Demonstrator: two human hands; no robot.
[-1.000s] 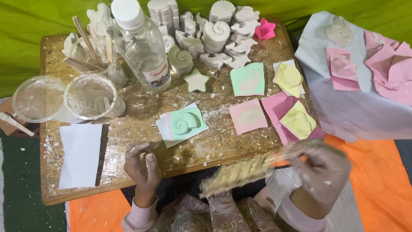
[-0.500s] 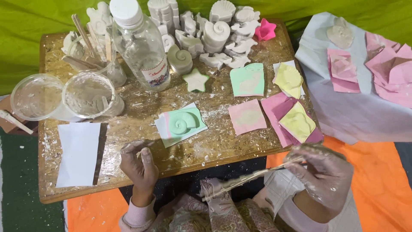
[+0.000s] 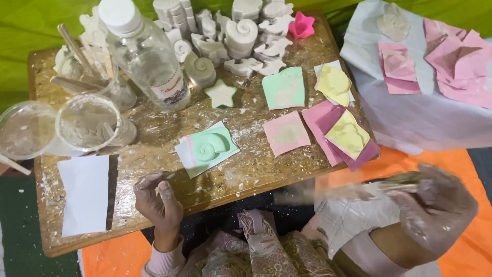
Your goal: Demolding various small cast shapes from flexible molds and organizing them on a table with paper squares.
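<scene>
My left hand (image 3: 158, 201) rests on the front edge of the low wooden table (image 3: 241, 169), fingers loosely curled, holding nothing. My right hand (image 3: 435, 205), dusted with white plaster, is off the table's right front corner and grips a long flat strip (image 3: 348, 191) that is motion-blurred and points left. A pale green snail-shell cast (image 3: 209, 146) lies on paper squares just beyond my left hand. A green star cast (image 3: 221, 94) sits farther back.
A clear plastic bottle (image 3: 146, 56), plastic cups with plaster (image 3: 88, 123), stirring sticks and several white shell casts (image 3: 241, 33) crowd the back. Coloured paper squares (image 3: 287, 132) lie at right. A white sheet (image 3: 84, 192) lies front left. A cloth-covered surface (image 3: 410, 107) with pink papers stands right.
My right hand has swung the strip down and rightward, away from the table edge; it was a ridged mould piece held near the table. My left hand stayed at the front edge.
</scene>
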